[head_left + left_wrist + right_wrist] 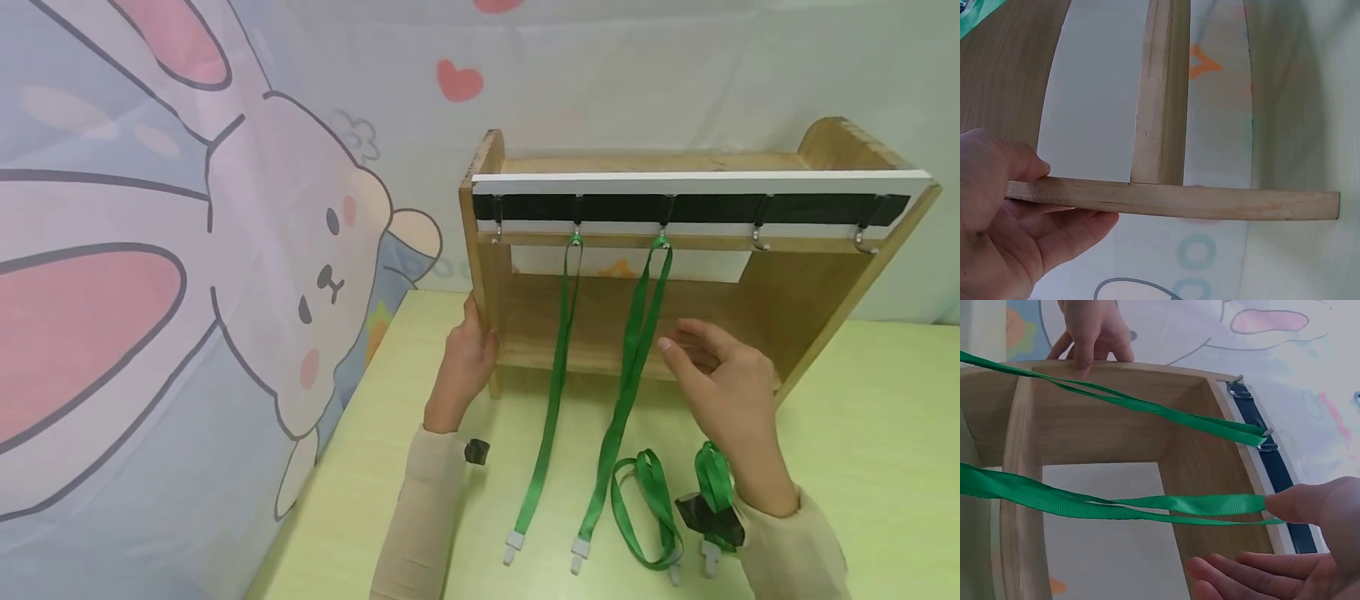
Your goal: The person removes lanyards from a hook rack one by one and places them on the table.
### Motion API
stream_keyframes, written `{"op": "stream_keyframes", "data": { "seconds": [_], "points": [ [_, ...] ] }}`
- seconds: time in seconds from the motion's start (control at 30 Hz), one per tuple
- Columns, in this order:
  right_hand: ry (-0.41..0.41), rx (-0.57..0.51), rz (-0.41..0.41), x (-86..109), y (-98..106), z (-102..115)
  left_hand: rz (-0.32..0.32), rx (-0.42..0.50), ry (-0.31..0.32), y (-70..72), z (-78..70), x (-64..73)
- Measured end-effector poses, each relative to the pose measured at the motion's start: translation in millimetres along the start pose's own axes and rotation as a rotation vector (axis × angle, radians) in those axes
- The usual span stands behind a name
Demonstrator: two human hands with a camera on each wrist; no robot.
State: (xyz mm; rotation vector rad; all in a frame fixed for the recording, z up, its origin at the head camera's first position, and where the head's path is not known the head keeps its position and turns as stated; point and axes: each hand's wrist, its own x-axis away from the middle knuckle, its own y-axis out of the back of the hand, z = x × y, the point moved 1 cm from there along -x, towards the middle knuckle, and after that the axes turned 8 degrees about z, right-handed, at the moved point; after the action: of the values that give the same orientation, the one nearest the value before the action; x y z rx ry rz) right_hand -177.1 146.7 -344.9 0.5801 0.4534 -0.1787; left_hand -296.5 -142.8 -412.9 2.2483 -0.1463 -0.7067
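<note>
My left hand (465, 358) grips the left side panel (1210, 201) of a wooden rack (813, 308), thumb on one face and fingers on the other. Two green lanyards hang from hooks on the rack's front: one lanyard (558, 367) on the second hook from the left, the other lanyard (628, 383) on the middle hook. Beside the middle lanyard is my right hand (723, 379), its fingers loosely bent and parted from the thumb. In the right wrist view the thumb (1297, 503) overlaps that lanyard near its top, and the fingers curl around nothing.
Two more green lanyards, one looped lanyard (658, 483) and one bunched lanyard (716, 479), lie on the pale green table (870, 450) near my right wrist. Bare hooks (761, 242) line the black strip (720, 208). A rabbit-printed cloth (247, 250) hangs at left and behind.
</note>
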Motion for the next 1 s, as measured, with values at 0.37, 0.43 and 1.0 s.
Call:
{"op": "stream_keyframes", "data": {
  "seconds": [0.37,0.43,1.0],
  "points": [
    [0.048,-0.024,0.017,-19.7,-12.0,10.7,-0.007,-0.012,-0.009,1.0,0.2,2.6],
    [0.056,-0.015,0.022,-23.1,-15.3,12.5,-0.012,-0.016,-0.012,1.1,0.2,2.9],
    [0.081,0.125,-0.052,-45.3,-36.1,21.0,-0.011,-0.019,-0.020,0.0,-1.4,0.9]
  ]
}}
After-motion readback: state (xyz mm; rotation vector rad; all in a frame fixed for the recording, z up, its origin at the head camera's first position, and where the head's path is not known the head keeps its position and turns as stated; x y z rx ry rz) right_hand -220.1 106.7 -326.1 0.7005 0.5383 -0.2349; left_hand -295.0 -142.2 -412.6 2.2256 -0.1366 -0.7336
